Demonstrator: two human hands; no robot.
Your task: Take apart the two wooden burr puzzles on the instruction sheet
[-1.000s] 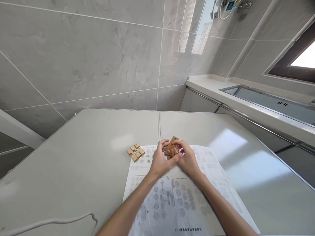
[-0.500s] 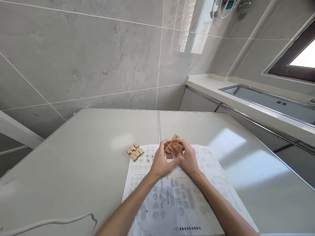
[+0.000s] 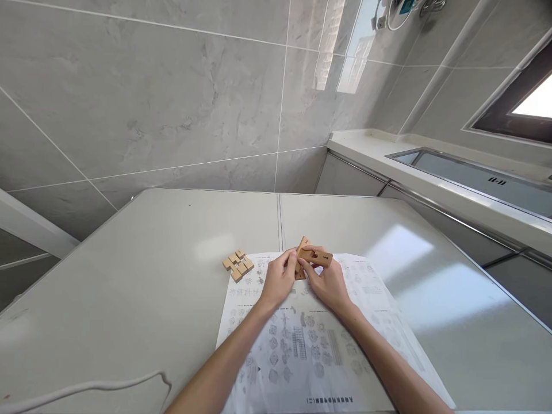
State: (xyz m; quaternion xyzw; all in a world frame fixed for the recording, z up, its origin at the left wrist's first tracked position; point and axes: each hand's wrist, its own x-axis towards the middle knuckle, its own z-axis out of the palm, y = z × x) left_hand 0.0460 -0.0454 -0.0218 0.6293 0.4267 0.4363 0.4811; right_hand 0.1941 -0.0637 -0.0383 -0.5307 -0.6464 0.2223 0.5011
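Note:
Over the printed sheet, my left hand is closed on a tilted wooden puzzle piece with a number on its end. My right hand pinches a second notched puzzle piece, which lies crosswise against the first and points right. Below them the end of a numbered wooden piece shows between the hands. My fingers hide where the pieces meet, so I cannot tell how they interlock. Several loose wooden puzzle pieces lie together to the left, at the sheet's upper left corner.
The pale table has a seam down its middle. A white cable lies at the front left. Behind the table stands a grey tiled wall. To the right runs a counter with a sink.
The piece in my right hand has turned from facing me to pointing right, its notch now showing. My left fingers have closed in around the upright piece.

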